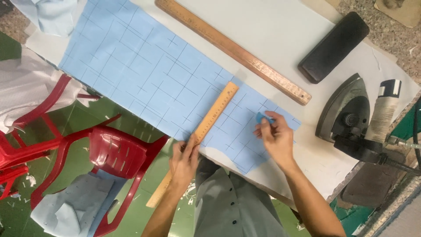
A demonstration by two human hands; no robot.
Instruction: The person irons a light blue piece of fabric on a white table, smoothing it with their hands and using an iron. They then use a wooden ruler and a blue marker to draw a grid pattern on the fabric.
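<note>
Left hand (184,159) presses flat on the short wooden ruler (206,127), pinning it straight across the blue cloth (144,70) on the table (272,26); right hand (274,138) pinches blue chalk (262,117) beside the ruler, tip on the cloth, ready for marking along the edge

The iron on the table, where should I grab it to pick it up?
Grab the iron by its striped handle, coming from above. The handle is a long bar on the side away from the dark metal plate, so fingers can likely wrap around it. Mind the cord fitting at the back end. Both hands are busy: the left hand presses a ruler, the right hand holds blue chalk.
</note>
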